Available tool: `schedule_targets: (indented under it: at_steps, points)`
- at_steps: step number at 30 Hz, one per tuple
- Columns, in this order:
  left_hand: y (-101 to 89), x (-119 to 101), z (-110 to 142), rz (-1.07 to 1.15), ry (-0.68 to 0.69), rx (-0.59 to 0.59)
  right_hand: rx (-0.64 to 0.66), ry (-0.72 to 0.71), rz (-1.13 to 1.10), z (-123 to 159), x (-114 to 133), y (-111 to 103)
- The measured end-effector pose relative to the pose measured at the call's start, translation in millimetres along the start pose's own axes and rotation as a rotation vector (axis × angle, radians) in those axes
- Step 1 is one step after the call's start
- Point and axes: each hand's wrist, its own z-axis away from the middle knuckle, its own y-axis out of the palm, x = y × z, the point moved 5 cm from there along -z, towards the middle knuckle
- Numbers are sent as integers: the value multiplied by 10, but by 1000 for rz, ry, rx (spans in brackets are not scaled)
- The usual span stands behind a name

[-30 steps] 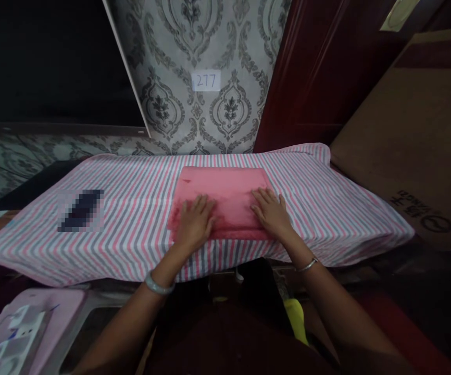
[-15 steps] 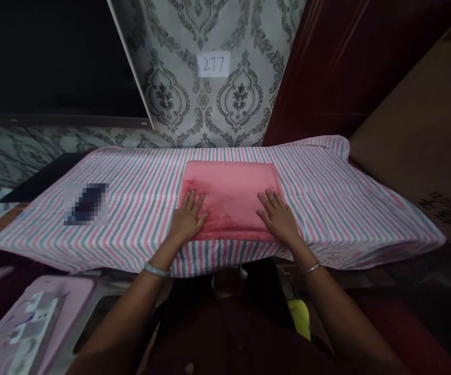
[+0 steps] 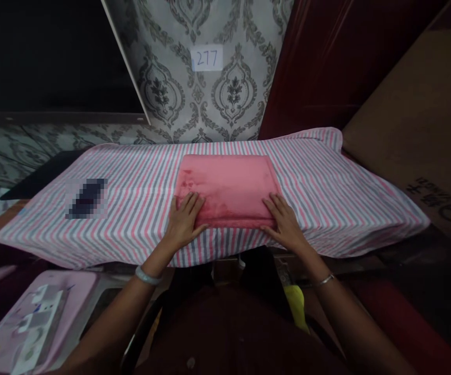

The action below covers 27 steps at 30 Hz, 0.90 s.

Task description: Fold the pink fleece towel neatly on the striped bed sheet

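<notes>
A folded pink plush cloth (image 3: 233,182) lies flat as a rectangle on a striped tablecloth (image 3: 139,182). Its surface shows darker brushed patches on the left and along the near side. My left hand (image 3: 182,221) rests on its near left corner, fingers stretched forward and thumb along the near edge. Over the near right corner lies my right hand (image 3: 287,223), its fingers spread and its thumb pointing inward at the near edge. Both hands are open, with palms partly off the cloth.
A pixelated dark object (image 3: 87,199) lies on the left of the tablecloth. A dark screen (image 3: 53,57) stands behind at left, a cardboard box (image 3: 416,120) at right. Below left, a pink lid (image 3: 80,291) carries a white power strip (image 3: 41,323).
Both hands have slid back toward the cloth's near corners, and the thumbs have moved from its top to the near edge. The view has shifted slightly.
</notes>
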Motion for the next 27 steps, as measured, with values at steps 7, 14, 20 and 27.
schedule_targets:
  at_steps: [7,14,20,27]
  points:
    - [10,74,161,-19,19,26,-70,-62,-77,179,-89,-26]
    - [-74,214,260,-33,-3,31,-120,-94,-54,117,-92,-14]
    - [-57,304,274,16,-53,-28,-76,-15,-9,78,-147,15]
    - [-279,374,109,73,-134,-122,-179,-5,-38,-122,-45,-233]
